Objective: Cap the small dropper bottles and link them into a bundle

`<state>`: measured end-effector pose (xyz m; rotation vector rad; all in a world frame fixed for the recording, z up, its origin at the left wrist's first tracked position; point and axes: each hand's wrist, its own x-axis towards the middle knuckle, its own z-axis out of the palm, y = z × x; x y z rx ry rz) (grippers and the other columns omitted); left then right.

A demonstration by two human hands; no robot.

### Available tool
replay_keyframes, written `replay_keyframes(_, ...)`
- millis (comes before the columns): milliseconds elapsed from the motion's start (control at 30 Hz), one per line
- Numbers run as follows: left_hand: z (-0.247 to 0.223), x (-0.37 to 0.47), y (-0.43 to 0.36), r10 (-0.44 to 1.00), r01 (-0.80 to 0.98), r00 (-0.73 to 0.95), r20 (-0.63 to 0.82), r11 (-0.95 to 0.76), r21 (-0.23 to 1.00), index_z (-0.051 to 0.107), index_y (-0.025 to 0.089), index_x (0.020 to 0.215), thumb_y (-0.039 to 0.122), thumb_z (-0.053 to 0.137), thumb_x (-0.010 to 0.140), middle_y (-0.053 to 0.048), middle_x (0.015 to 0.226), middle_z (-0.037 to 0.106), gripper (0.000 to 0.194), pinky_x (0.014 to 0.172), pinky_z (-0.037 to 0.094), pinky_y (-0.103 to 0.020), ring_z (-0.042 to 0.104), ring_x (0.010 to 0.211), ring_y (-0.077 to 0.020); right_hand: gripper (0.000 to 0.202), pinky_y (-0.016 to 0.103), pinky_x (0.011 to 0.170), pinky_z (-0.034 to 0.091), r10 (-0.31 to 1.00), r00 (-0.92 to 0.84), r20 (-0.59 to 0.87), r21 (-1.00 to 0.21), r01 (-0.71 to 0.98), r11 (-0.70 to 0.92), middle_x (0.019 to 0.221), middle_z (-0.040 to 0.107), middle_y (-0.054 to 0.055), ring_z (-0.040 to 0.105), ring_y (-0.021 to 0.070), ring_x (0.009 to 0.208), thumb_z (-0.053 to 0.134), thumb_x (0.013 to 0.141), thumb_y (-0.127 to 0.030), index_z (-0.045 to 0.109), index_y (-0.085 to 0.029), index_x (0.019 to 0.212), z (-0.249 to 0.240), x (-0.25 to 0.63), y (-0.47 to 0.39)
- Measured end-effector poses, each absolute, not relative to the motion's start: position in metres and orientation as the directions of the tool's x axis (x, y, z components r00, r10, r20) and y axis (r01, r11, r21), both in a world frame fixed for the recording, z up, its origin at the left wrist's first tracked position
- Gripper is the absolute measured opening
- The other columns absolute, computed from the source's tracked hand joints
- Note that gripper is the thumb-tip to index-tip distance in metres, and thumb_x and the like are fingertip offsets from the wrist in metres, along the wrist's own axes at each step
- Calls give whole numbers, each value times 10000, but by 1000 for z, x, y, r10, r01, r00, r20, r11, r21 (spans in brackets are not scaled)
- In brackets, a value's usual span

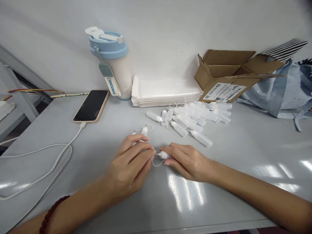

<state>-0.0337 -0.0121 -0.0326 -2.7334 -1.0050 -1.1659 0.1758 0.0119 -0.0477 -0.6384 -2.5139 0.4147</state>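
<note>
My right hand [188,160] is closed around a small needle-tip bottle [163,155], whose white nozzle and thin metal needle point left. Most of the bottle's body is hidden by the fingers. My left hand [133,161] pinches at the needle's end, on the small cap of the looped tether [158,165]; the cap itself is mostly covered by the fingertips. Just behind the left fingers stand two more bottles, one with a white nozzle [144,131] and a curved tether. Beyond both hands lies a loose heap of translucent bottles [187,121].
Behind the heap lies a stack of white padded envelopes [168,89], beside an open cardboard box [224,76]. A blue-lidded tumbler [122,70] stands at the back left. Near it lies a phone [92,105] with a white cable [64,151]. Bluish fabric [273,92] lies far right.
</note>
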Motion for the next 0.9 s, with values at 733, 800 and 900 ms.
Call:
replay_keyframes(733, -25, -34, -7, 729, 524, 457, 509, -683, 508, 602, 182, 784, 71, 544, 831, -4, 730, 663, 134, 833, 480, -382, 579, 851, -181, 265, 211, 460, 398, 533, -710, 461, -355, 403, 844, 699, 550, 17, 496, 106, 526, 389, 960, -338, 497, -121, 1068, -49, 175, 12)
replay_keyframes(800, -24, -34, -6, 735, 515, 426, 527, -676, 527, 611, 184, 781, 76, 548, 832, -5, 725, 660, 135, 819, 485, -383, 581, 824, -180, 280, 215, 468, 417, 546, -693, 470, -393, 390, 833, 745, 571, 28, 502, 110, 540, 422, 945, -355, 474, -130, 1103, -50, 175, 12)
replay_keyframes(900, -24, -37, -3, 770, 531, 359, 527, -633, 563, 630, 179, 794, 90, 566, 826, -17, 723, 654, 114, 768, 494, -363, 567, 839, -192, 269, 230, 495, 439, 614, -627, 479, -497, 383, 779, 807, 578, 32, 495, 113, 558, 466, 929, -304, 441, -162, 1156, -52, 176, 12)
